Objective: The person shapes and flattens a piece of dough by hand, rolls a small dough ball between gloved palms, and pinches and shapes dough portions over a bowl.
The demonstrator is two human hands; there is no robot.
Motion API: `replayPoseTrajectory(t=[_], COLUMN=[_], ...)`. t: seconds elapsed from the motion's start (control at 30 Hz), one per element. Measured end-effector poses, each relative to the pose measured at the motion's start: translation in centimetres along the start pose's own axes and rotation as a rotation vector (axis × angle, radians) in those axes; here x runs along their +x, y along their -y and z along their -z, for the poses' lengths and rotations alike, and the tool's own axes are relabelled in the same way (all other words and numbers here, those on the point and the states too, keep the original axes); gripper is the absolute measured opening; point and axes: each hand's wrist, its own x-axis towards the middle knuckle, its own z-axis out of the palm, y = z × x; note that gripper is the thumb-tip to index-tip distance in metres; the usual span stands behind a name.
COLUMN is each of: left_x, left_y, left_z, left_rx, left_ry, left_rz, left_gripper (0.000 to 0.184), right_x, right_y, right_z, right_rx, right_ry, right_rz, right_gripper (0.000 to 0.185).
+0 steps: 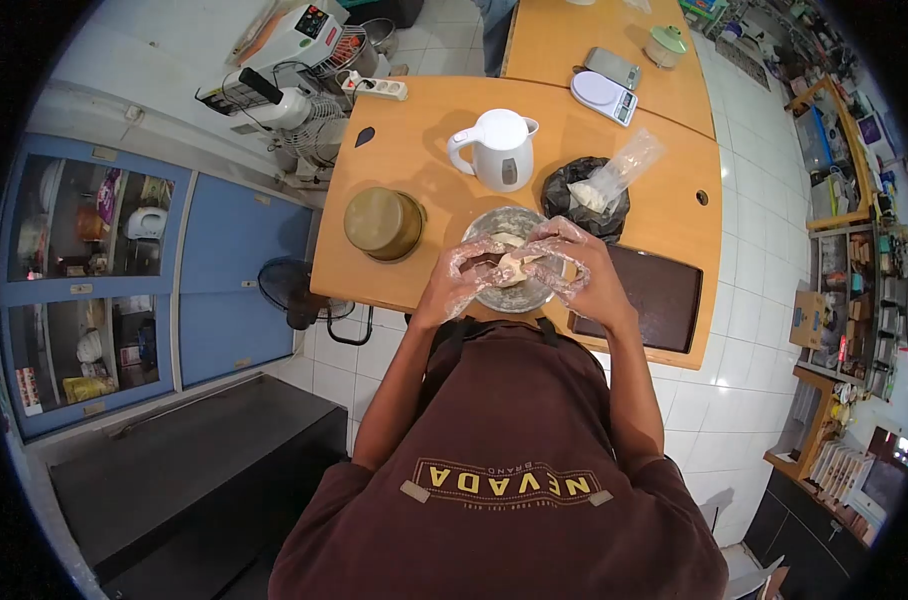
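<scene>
Over a round metal bowl (519, 298) dusted with flour, my left hand (464, 280) and my right hand (571, 262) meet around a piece of pale dough (514, 266). Both hands are coated in white flour, and their fingers curl onto the dough from either side. More pale dough or flour shows inside the bowl behind my fingers. Right of the bowl sits a black plastic bag (614, 215) with a clear bag of white powder (614, 180) lying on it. A white electric kettle (502, 155) stands just beyond the bowl.
An upturned brass-coloured pot (382, 224) is on the table's left. A dark tray (646, 300) lies at the right front. Farther back are a white kitchen scale (604, 95), a grey scale (614, 66), a lidded jar (665, 46) and a power strip (379, 88). A black fan (292, 290) stands left.
</scene>
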Motion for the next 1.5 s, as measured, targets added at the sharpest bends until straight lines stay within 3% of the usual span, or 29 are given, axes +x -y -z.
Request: replayPoseTrajectory(t=[0.17,0.27,0.47,0.67,0.87,1.17,1.37,1.5], left_x=[0.1,0.3,0.4,0.4,0.6,0.4,0.5,0.5], left_y=[-0.2,-1.8,-1.5,-0.5,-1.3,-0.5,0.3,-0.7], left_z=[0.7,-0.3,-0.7,-0.8,-1.5,-1.4,-1.4,-1.9], left_rx=[0.074,0.078,0.033,-0.101,0.003,-0.234,-0.35,-0.254], left_ry=[0.067,0.069,-0.013,-0.044,-0.118,-0.089,-0.103,-0.126], left_rz=[0.043,0.025,0.04,0.0,0.097,0.109,0.074,0.126], left_gripper=[0.054,0.036,0.035,0.033,0.033,0.033,0.038,0.036], right_x=[0.0,-0.2,-1.7,-1.9,-1.2,-1.6,-2.4,-1.5], right_y=[-0.4,-0.6,-2.0,-1.7,-0.6,-1.6,-3.2,-1.1], right_z=[-0.1,-0.3,-0.9,-0.9,-0.1,-0.6,-2.0,-1.4], right_rx=[-0.052,-0.14,-0.17,-0.11,-0.026,-0.072,-0.184,-0.024], right_ry=[0.03,0.02,0.077,0.034,0.038,0.01,-0.139,-0.127], right_rz=[-0.008,0.005,-0.143,-0.157,-0.073,-0.081,0.043,0.017], right_gripper=[0.026,0.027,0.04,0.039,0.033,0.033,0.027,0.031])
